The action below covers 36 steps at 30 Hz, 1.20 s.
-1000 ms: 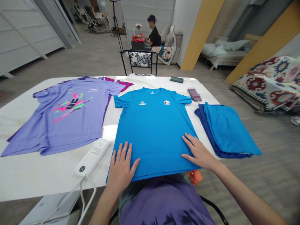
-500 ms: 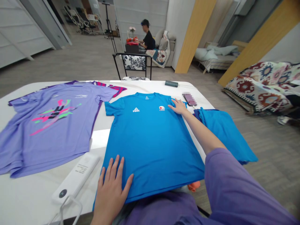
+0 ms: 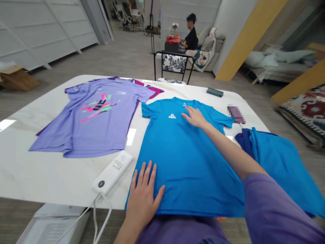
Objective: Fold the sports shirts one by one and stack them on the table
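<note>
- Grey flooring (image 3: 119, 59) stretches behind a white table (image 3: 50, 176); at far left a cardboard box (image 3: 19, 79) sits on it.
- Next, on the table's left part, a lavender T-shirt (image 3: 101, 132) lies spread out, its chest printed in pink, green and black; a pink-and-purple garment (image 3: 155, 91) shows past its upper right edge.
- Just beside its hem lies a white power strip (image 3: 113, 171), set diagonally, with cords running down over the table edge.
- Left hand (image 3: 143, 193): palm down on the lower left of the blue T-shirt, fingers spread, thumb held out, pinching nothing.
- At the table's middle, the blue T-shirt (image 3: 182, 162) lies face up, collar away from the wearer, hem at the near edge; a black-framed chair (image 3: 174, 62) stands beyond the table.
- Farther back, a person in black (image 3: 192, 38) sits beside a sofa.
- Right hand (image 3: 195, 117): on the shirt's upper chest just below the collar, fingers extended and slightly parted, gripping nothing; its forearm crosses the shirt.
- Near the far edge lies a dark green case (image 3: 214, 92).
- Beside the right sleeve is a purple rectangular item (image 3: 236, 114), pixelated.
- Rightmost on the table, folded blue garments (image 3: 281, 162) lie stacked.
</note>
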Tool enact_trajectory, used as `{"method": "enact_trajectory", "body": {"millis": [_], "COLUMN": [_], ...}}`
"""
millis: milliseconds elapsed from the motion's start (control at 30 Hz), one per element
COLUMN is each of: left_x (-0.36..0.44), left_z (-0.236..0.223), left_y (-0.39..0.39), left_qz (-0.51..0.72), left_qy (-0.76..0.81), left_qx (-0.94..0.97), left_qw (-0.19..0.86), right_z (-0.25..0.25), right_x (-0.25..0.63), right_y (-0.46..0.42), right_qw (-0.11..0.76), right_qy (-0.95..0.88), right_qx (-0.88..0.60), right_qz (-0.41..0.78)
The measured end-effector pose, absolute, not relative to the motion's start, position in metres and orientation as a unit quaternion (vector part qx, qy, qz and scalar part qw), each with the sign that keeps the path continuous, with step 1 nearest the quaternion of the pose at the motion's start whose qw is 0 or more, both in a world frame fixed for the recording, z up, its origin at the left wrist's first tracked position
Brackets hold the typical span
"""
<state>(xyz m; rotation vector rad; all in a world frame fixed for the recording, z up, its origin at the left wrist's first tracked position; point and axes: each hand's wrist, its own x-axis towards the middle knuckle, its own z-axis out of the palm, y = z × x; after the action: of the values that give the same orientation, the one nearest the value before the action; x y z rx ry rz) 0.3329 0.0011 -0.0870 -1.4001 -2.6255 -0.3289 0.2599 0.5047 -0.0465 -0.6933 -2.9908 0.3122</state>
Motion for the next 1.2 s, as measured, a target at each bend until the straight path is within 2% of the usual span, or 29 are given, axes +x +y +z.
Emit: {"method": "enact_trajectory", "body": {"millis": [100,200,367,467,533,633,733,833,1000,1067,1200], "left_x": [0.332,0.331,0.331,0.331,0.332,0.333,0.336,0.338,0.343,0.343,0.315], "left_z": [-0.086,-0.083,-0.08,-0.079,-0.078,-0.077,-0.075,-0.074,-0.074,-0.07,-0.044], "left_y": [0.0,-0.001,-0.001,-0.002,-0.002,-0.004,-0.007,-0.007,-0.007,-0.007,0.014], "left_qz": [-0.116,-0.123,-0.132,-0.129,-0.127,-0.128,-0.128,-0.127,-0.123,-0.127,-0.164], "left_qy": [-0.876,-0.876,-0.878,-0.878,-0.879,-0.876,-0.876,-0.88,-0.886,-0.882,-0.868], "left_qx": [-0.464,-0.462,-0.456,-0.456,-0.455,-0.46,-0.46,-0.452,-0.443,-0.451,-0.467], "left_qw": [0.068,0.066,0.068,0.068,0.066,0.065,0.068,0.066,0.049,0.044,0.042], "right_z": [-0.049,-0.056,-0.076,-0.082,-0.081,-0.071,-0.063,-0.064,-0.071,-0.068,-0.055], "right_x": [0.165,0.09,0.054,0.064,0.068,0.064,0.052,0.044,0.038,0.041,0.074], "right_y": [0.417,0.343,0.288,0.287,0.298,0.329,0.367,0.393,0.394,0.389,0.401], "right_qw": [0.036,0.021,-0.044,-0.042,0.006,0.077,0.031,-0.025,-0.039,-0.02,0.076], "right_qy": [-0.983,-0.982,-0.978,-0.974,-0.971,-0.972,-0.977,-0.979,-0.981,-0.982,-0.975], "right_qx": [-0.085,-0.068,-0.038,0.02,0.052,-0.03,-0.125,-0.142,-0.144,-0.136,-0.143], "right_qz": [0.157,0.175,0.198,0.222,0.231,0.218,0.169,0.146,0.128,0.126,0.149]}}
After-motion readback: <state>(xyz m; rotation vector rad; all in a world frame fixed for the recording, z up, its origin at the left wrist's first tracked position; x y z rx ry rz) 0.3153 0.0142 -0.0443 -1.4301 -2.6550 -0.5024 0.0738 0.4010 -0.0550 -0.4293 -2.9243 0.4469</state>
